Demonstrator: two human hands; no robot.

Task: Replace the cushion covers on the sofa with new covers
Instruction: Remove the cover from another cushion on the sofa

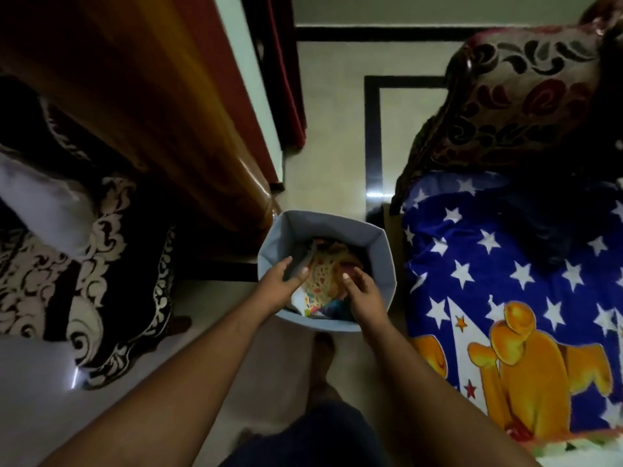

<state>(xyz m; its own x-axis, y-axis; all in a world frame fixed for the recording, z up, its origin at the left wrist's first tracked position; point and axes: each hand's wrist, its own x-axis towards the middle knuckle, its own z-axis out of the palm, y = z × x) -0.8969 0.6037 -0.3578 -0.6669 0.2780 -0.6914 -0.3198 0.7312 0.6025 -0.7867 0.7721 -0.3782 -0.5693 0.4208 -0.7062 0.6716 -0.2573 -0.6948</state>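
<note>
A light blue fabric basket (377,251) stands on the floor between two seats. Inside it lies a heap of folded colourful covers (328,274), yellowish and patterned on top. My left hand (279,284) reaches over the basket's near left rim, fingers stretched, thumb resting on the cloth. My right hand (364,294) is inside the basket at the right, fingers bent down onto the covers. A white bare cushion (43,210) lies on the black and cream patterned sofa (111,284) at the left.
A wooden sofa arm (188,136) runs along the left of the basket. At the right is a seat under a blue star-print blanket (505,281), with a maroon floral cushion (519,106) behind it. Tiled floor (330,129) lies beyond; my foot (322,358) is below the basket.
</note>
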